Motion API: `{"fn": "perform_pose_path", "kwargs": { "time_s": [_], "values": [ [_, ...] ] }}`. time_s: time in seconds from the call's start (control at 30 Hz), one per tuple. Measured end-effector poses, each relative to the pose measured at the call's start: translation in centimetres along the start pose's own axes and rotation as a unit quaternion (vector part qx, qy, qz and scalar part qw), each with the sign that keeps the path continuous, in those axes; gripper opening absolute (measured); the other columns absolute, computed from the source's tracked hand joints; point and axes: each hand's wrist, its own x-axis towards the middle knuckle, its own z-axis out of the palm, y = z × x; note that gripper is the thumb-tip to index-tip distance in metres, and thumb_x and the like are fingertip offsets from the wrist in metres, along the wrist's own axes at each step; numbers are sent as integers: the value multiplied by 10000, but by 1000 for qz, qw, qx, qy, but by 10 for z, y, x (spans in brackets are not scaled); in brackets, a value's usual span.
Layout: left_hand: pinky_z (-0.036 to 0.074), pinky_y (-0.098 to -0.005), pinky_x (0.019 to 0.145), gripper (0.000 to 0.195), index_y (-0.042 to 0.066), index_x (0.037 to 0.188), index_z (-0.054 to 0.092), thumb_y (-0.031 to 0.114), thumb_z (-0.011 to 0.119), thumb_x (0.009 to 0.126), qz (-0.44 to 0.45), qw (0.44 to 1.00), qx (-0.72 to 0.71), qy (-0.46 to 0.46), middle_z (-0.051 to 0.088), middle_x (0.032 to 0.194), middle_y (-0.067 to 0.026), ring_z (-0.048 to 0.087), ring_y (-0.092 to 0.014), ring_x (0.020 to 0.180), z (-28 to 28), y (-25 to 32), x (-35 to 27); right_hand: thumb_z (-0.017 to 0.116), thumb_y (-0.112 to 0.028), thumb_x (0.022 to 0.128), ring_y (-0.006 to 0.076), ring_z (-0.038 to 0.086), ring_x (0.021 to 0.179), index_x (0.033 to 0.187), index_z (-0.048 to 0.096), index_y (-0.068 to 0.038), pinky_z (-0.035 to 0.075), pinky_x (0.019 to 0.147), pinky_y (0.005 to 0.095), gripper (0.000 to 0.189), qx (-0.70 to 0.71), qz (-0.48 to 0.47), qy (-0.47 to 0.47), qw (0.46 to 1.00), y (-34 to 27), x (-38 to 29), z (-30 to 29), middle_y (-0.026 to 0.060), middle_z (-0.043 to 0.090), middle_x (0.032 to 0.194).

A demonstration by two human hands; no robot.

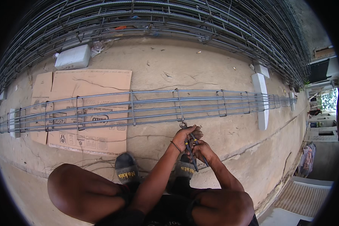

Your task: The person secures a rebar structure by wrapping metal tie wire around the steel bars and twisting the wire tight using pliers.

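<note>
A long rebar cage [155, 103] with square stirrups lies across the view in front of me. End-cutting nippers [188, 142] with dark handles and yellow marks have their jaws at the near lower bar, close to a stirrup. My left hand [185, 137] is around the upper part of the nippers, just below the jaws. My right hand [202, 149] is at their handles, fingers bent around them. Whether the jaws grip a tie wire is too small to tell.
Flattened cardboard [87, 79] lies under the cage's left part. White blocks [261, 115] support the cage. Stacked rebar cages [169, 17] fill the far side, near another white block [73, 58]. Loose wires [152, 136] lie on the concrete floor. A person [315, 112] is far off at right.
</note>
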Motion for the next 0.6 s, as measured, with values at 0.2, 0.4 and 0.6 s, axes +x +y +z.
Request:
{"fn": "perform_pose_path", "kwargs": {
  "time_s": [0.2,0.4,0.6],
  "values": [
    [478,-377,629,226,-1,963,573,225,565,953,110,986,-92,89,413,539,12,440,-163,511,6,-23,22,601,-230,823,323,639,872,1082,509,5,536,785,478,362,-468,-143,199,849,-24,-59,34,208,614,929],
    [478,-351,561,212,4,944,570,216,581,940,160,958,-148,186,440,567,5,441,-163,481,35,-34,49,586,-181,853,367,645,883,1006,526,15,512,770,457,255,-736,-121,424,513,1,-33,33,208,631,940],
    [562,-328,634,298,3,978,593,276,667,884,151,967,-51,198,678,777,-139,666,-219,629,21,-28,15,632,-266,882,242,628,522,741,613,2,492,504,359,304,-609,-105,272,737,-7,-26,-4,114,610,593]
  ]
}}
